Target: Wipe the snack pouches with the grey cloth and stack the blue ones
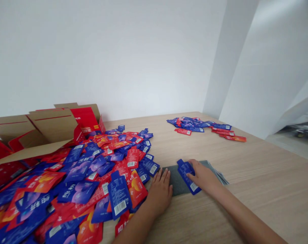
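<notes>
My right hand [203, 175] grips a blue pouch [185, 174] by its right edge, thumb across its printed face. The pouch is over a flat dark grey sheet or stack [176, 184], whose right end shows loose, paler layers. My left hand [160, 191] lies palm down with fingers stretched out, its fingertips at the left end of the grey sheet. Just left of that hand spreads a big heap of blue and red pouches; a blue pouch with a barcode [119, 195] lies closest to the left forearm.
Open red cardboard boxes [52, 123] stand behind the heap on the left. At the table's far right lies a smaller pile of blue and red pouches [194, 123]. A white wall [144, 61] rises behind the wooden table [258, 183].
</notes>
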`<state>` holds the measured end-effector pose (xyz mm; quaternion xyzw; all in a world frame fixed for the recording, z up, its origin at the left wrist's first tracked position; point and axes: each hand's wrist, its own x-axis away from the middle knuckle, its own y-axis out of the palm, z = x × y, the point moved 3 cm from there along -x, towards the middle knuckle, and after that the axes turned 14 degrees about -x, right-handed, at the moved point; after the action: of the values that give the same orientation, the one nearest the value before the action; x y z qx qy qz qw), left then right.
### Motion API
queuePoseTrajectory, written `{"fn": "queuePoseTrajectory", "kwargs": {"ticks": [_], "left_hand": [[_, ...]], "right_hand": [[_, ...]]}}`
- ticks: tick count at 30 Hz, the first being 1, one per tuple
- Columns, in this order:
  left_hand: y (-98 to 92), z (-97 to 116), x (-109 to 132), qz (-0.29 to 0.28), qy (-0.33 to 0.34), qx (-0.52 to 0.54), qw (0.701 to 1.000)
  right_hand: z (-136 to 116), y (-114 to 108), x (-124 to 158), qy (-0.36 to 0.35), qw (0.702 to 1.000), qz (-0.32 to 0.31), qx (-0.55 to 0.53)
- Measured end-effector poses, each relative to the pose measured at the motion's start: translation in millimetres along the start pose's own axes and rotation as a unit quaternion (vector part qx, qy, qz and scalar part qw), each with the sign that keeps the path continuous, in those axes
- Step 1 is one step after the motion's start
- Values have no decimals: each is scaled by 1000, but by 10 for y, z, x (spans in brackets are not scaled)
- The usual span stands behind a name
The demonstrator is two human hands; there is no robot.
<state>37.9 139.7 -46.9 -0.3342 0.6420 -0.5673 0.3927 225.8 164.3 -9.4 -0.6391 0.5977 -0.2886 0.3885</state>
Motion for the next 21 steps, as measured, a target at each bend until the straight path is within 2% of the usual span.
{"fn": "queuePoseTrajectory", "kwargs": {"ticks": [3,7,10,13,17,21], "left_hand": [[4,-3,-1,-1,-1,13,1000],[-7,0,0,1,-2,16,1000],[-11,1,2,2,-5,10,1000],[1,1,2,10,-1,2,1000],[24,0,-5,17,2,0,1000],[26,2,-9,12,0,2,1000]], "right_hand": [[-111,-69,38,-49,998,30,-30],[-247,-27,84,-93,989,1,-111],[-275,101,107,-145,983,13,-117],[-247,334,136,-196,979,-10,-58],[-182,593,107,-192,980,-35,35],[-138,619,-8,-154,985,-8,71]]}}
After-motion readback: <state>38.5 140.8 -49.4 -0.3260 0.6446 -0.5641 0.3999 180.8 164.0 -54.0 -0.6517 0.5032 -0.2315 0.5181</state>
